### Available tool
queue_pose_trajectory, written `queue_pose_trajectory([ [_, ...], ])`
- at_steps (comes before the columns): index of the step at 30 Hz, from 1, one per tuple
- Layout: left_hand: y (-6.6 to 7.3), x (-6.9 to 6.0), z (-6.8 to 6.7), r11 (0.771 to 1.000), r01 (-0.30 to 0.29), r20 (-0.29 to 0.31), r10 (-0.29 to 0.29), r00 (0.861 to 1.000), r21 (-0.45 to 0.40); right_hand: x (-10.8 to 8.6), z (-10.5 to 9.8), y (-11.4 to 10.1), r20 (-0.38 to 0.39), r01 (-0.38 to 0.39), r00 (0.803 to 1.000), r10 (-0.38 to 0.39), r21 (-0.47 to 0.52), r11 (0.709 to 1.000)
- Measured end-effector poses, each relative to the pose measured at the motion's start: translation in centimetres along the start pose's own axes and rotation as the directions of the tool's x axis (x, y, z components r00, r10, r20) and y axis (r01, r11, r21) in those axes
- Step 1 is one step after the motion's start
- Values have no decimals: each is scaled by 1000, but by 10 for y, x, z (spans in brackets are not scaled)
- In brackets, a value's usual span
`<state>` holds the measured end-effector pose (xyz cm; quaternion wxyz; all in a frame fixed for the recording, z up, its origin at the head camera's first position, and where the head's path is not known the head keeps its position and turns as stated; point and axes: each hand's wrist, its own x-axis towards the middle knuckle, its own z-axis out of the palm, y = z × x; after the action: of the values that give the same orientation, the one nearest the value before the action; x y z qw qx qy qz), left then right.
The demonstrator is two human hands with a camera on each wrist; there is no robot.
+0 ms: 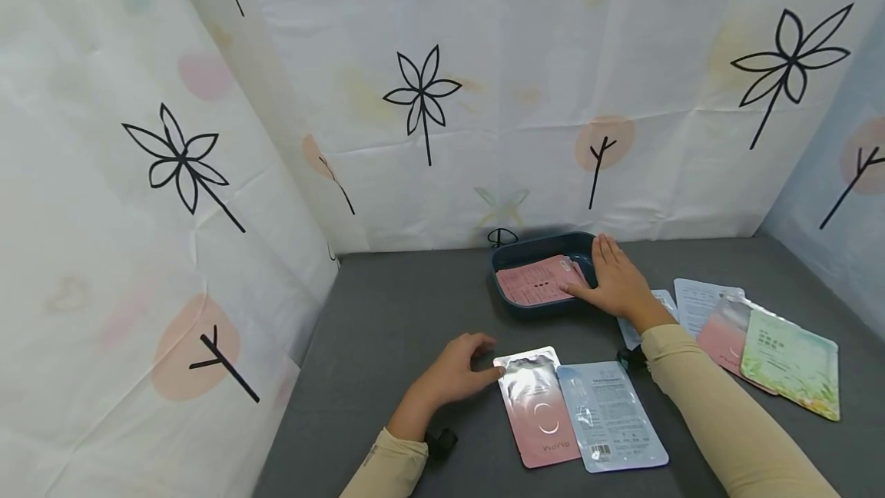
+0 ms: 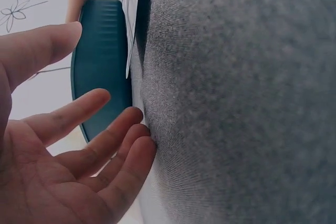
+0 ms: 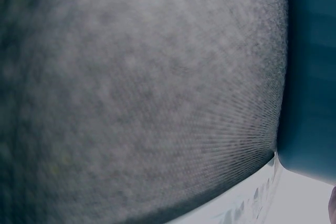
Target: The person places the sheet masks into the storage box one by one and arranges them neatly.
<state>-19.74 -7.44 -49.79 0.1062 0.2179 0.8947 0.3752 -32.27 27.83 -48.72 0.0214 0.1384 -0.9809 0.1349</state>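
Grey table [image 1: 387, 306], printed cloth [image 1: 525, 37] behind. Right hand [image 1: 620, 283]: fingers straight at the tray's [image 1: 535, 313] three-o'clock rim, apparently steadying it; no pinch seen. Left hand [image 1: 452, 371]: loosely spread, empty, beside the pink packet [image 1: 542, 421]. Blue packet [image 1: 614, 417] at its three o'clock; tray at its twelve, walls presumably containing the pink stack [image 1: 534, 281]. Green packet [image 1: 791, 360]: tray's four o'clock.

Left sleeve [image 1: 389, 469] and right sleeve [image 1: 733, 429]: both tan. Left bears small dark marking [image 1: 371, 454]. Black wrist devices [image 1: 442, 444] on both arms.

Packets [image 1: 531, 281] lie in a tray [image 1: 535, 311] behind two neighbouring pouches [image 1: 542, 413], with a pouch pile [image 1: 791, 363] farther right.
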Motion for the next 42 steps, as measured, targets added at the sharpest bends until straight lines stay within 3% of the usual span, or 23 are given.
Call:
queue_pose_trajectory([
  [8, 4, -4, 4, 999, 16, -2, -16, 1000, 47, -2, 0, -1, 0, 1, 1000, -1, 9, 1000],
  [21, 9, -6, 9, 996, -39, 26, 37, 999, 78, 0, 0, 0, -4, 1, 1000, -1, -4, 1000],
  [33, 15, -4, 13, 998, -61, 30, 60, 998, 27, -3, 2, 0, 4, -4, 1000, 4, 0, 1000],
  [42, 12, 3, 14, 995, -43, -13, 42, 999, -95, -1, 1, 0, -20, -1, 1000, 1, 3, 1000],
])
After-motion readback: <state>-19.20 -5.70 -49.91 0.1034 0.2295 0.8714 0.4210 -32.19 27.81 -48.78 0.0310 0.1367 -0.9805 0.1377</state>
